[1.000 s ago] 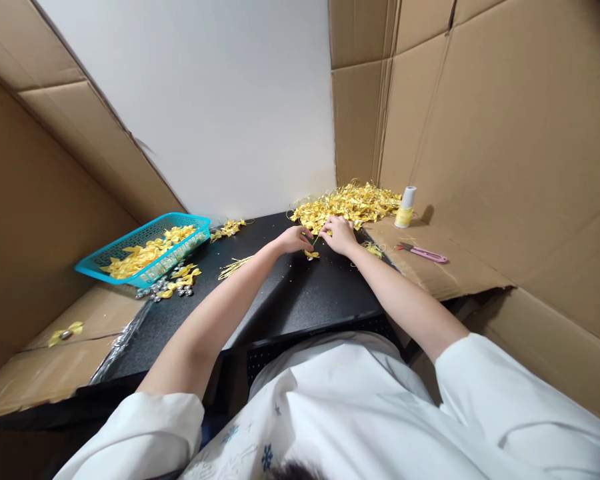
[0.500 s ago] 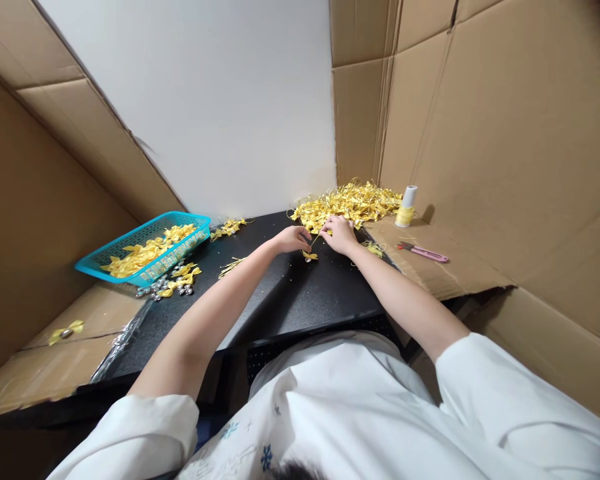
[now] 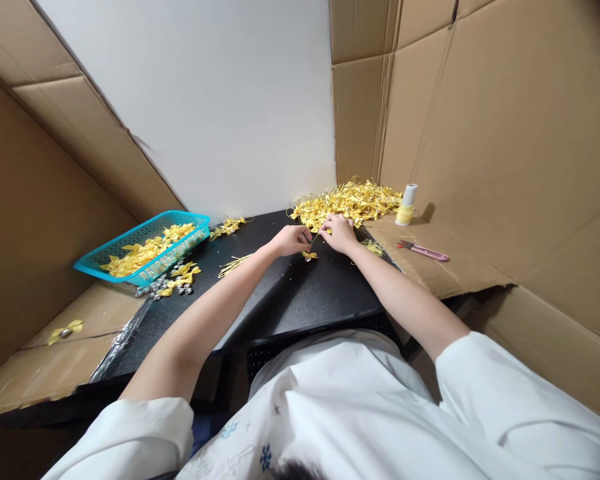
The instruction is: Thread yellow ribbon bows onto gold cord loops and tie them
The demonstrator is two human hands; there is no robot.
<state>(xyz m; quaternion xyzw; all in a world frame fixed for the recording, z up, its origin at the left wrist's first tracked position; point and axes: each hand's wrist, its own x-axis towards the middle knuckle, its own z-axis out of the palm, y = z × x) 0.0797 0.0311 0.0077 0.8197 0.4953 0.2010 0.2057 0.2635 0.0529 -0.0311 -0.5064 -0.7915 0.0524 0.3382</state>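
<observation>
A small yellow ribbon bow (image 3: 310, 255) with a silver bell hangs just below my hands, over the black tabletop (image 3: 275, 300). My left hand (image 3: 293, 240) is closed in a pinch above the bow, at the lower part of a thin yellow cord (image 3: 315, 239). The cord runs up to the right, where the fingertips of my right hand (image 3: 339, 233) pinch it. Exactly where the cord meets the bow is too small to tell. Behind my right hand lies a large heap of yellow bows (image 3: 355, 200) with loops of cord.
At left stands a turquoise basket (image 3: 145, 270) of yellow bows, with silver bells (image 3: 163, 288) beside it. Cut cords (image 3: 234, 265) lie near my left forearm. On the right cardboard are a white cone spool (image 3: 408, 200) with yellow winding and a pink cutter (image 3: 425, 251). Cardboard walls rise on both sides.
Hardly anything differs. Both hands keep their pinch on the cord, and the bow stays beneath them; my left forearm has shifted very slightly left.
</observation>
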